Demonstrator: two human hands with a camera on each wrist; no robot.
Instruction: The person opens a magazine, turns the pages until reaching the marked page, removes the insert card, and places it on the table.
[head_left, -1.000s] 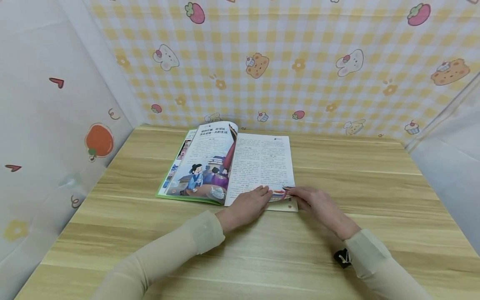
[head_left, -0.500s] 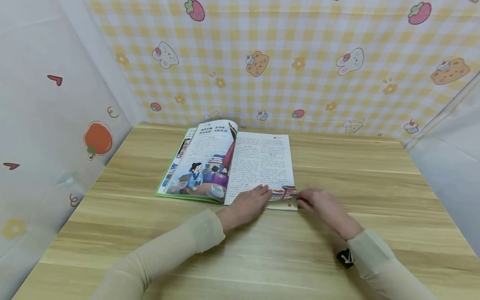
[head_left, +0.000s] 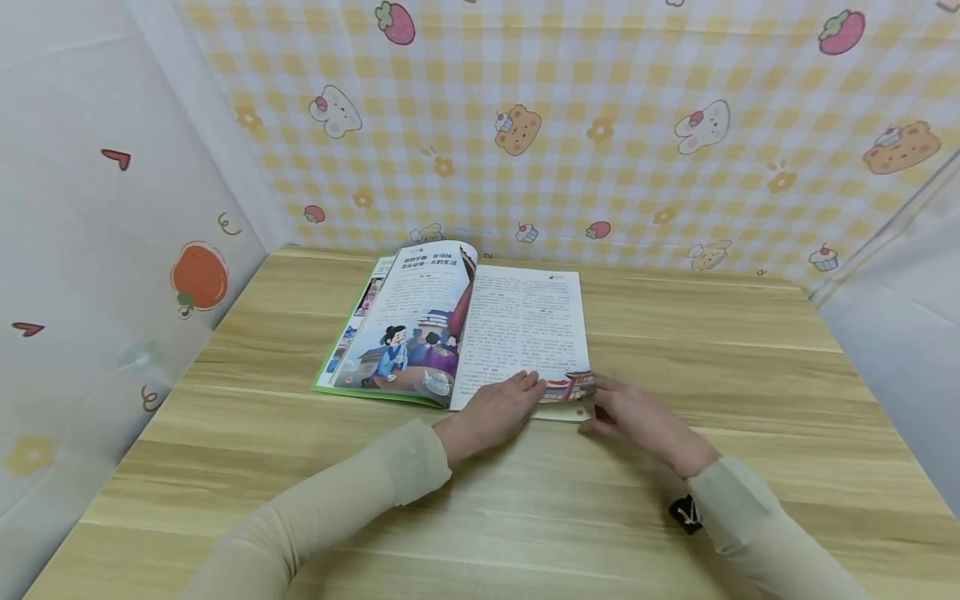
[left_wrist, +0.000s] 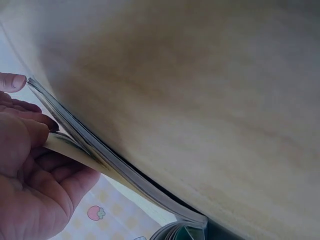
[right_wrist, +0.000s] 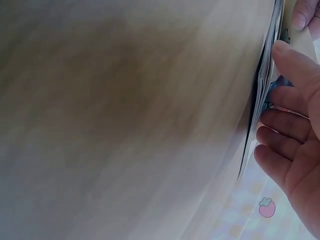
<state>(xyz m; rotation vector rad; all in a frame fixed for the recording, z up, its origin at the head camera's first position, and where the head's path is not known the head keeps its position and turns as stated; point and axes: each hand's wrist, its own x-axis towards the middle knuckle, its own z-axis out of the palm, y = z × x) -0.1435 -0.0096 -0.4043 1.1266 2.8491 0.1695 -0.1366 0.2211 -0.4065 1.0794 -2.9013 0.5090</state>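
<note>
An open magazine (head_left: 517, 325) lies on the table, with an illustrated left page (head_left: 412, 333) and a right page of text. My left hand (head_left: 498, 408) rests on the lower part of the right page, fingers extended. At that page's lower right corner is my right hand (head_left: 641, 421); its fingers touch the printed edge and its thumb stands apart below. The top sheet's bottom edge sits higher than the cream sheet (head_left: 573, 412) under it. In the right wrist view the right hand's fingers (right_wrist: 280, 150) are loosely extended beside the stacked page edges (right_wrist: 260, 85).
The wooden table (head_left: 735, 358) extends around the magazine. A checked yellow cloth (head_left: 570, 75) with cartoon prints hangs behind it, and a white printed sheet (head_left: 75, 242) stands at the left. A small black object (head_left: 686, 514) is at the right cuff.
The right hand first pinches the page's lower right corner, draws slightly right, then comes back with thumb and fingers spread. The left hand stays in place on the page.
</note>
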